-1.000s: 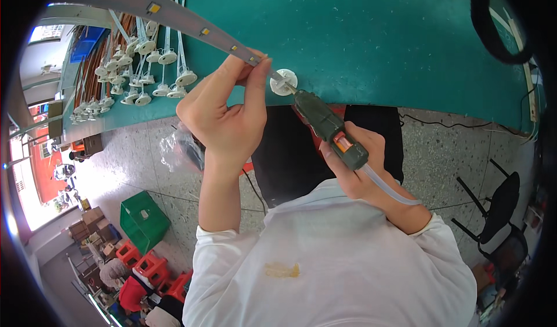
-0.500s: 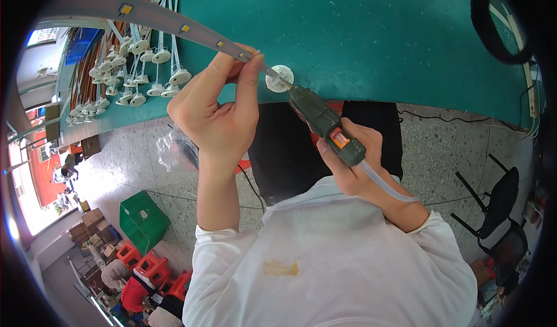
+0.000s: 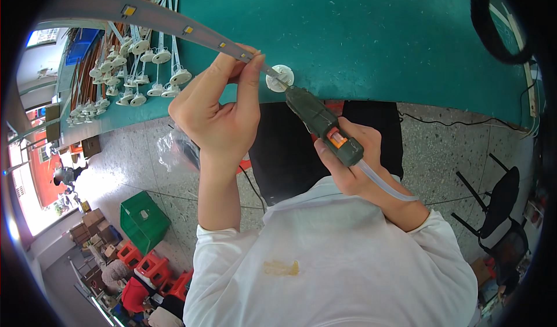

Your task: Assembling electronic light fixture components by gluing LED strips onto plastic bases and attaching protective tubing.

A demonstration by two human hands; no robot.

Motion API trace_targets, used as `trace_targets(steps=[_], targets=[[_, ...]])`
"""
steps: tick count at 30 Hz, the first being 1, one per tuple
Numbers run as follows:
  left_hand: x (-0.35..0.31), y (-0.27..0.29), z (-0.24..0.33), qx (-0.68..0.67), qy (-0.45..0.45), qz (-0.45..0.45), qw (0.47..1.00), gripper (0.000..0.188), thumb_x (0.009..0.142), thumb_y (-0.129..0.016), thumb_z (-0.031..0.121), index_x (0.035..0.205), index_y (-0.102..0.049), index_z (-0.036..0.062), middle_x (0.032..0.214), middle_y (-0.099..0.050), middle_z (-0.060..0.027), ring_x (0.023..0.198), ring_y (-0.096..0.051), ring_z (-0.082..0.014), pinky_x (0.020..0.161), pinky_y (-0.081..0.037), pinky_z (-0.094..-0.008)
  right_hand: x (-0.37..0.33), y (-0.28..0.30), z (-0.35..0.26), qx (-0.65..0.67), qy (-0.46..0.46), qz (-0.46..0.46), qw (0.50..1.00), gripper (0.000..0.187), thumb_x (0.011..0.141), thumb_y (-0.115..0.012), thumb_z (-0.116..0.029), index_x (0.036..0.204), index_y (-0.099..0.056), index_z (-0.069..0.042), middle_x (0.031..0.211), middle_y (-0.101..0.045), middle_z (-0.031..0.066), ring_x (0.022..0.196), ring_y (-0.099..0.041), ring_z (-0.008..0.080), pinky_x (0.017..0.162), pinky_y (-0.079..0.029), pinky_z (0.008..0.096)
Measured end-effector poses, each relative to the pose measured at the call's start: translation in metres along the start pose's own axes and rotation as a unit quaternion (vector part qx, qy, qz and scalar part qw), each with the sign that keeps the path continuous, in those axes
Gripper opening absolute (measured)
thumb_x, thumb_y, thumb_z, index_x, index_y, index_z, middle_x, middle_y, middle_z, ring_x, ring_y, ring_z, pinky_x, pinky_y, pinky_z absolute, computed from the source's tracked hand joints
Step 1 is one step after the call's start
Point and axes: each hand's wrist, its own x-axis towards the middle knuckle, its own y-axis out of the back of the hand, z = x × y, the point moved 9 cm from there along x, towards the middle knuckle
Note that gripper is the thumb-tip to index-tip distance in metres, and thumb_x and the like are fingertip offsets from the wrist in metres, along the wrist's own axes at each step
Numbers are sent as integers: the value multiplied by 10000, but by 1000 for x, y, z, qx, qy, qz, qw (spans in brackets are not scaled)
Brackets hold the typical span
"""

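Note:
Between the thumb and fingers of my left hand [image 3: 223,100] is a pale LED strip [image 3: 203,38], pinched near its lower end. The strip rises past the upper left rim of the picture, with small yellow LEDs along it. Its lower end meets a round white base [image 3: 279,78] at the near edge of the green table. My right hand [image 3: 357,156] is wrapped round a dark green hot glue gun [image 3: 318,116], whose nozzle points at the strip's end on the base. A translucent glue stick [image 3: 386,183] sticks out of the gun's back.
Several strips with round white bases [image 3: 139,45] lie on the left of the green table [image 3: 371,42]. A black strap [image 3: 493,31] hangs at the upper right. On the floor are a green crate [image 3: 142,219], red stools [image 3: 152,266] and a black chair [image 3: 500,208]. People sit at the lower left.
The glue gun has shifted slightly up and left, its nozzle moving a little further over the base. My left hand and the strip have hardly moved.

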Motion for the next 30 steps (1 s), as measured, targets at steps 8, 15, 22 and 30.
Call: trace_targets(steps=[8,15,22,30], targets=[[1,2,2,5,-6,6,1000,229,744,-749,-87,966,-718,-38,757,-722,-95,672,-703,-132,643,-541,-227,-1,-2,-3,-17,-6,-22,1000,151,755,-694,-71,842,-574,-41,615,-554,95,525,-572,314,500,-453,358],[0,0,3,3,-4,-2,1000,235,742,-746,-91,969,-718,-36,755,-721,-96,667,-699,-129,642,-541,-228,-1,2,-1,-12,-21,-14,1000,141,765,-689,-77,849,-579,-47,630,-569,97,536,-579,314,507,-456,354],[1,-2,3,-7,3,-3,1000,219,750,-748,-79,963,-717,-37,751,-719,-95,669,-697,-126,644,-541,-231,-2,1,-6,-11,-29,-28,999,85,802,-643,-52,825,-585,7,621,-527,83,488,-521,229,473,-398,314],[0,1,-3,-26,27,-7,999,175,763,-735,-64,935,-715,-40,755,-720,-89,673,-693,-137,650,-536,-236,-1,-6,1,24,-42,-78,996,73,836,-634,-54,862,-600,5,666,-584,79,543,-552,183,525,-436,299]])
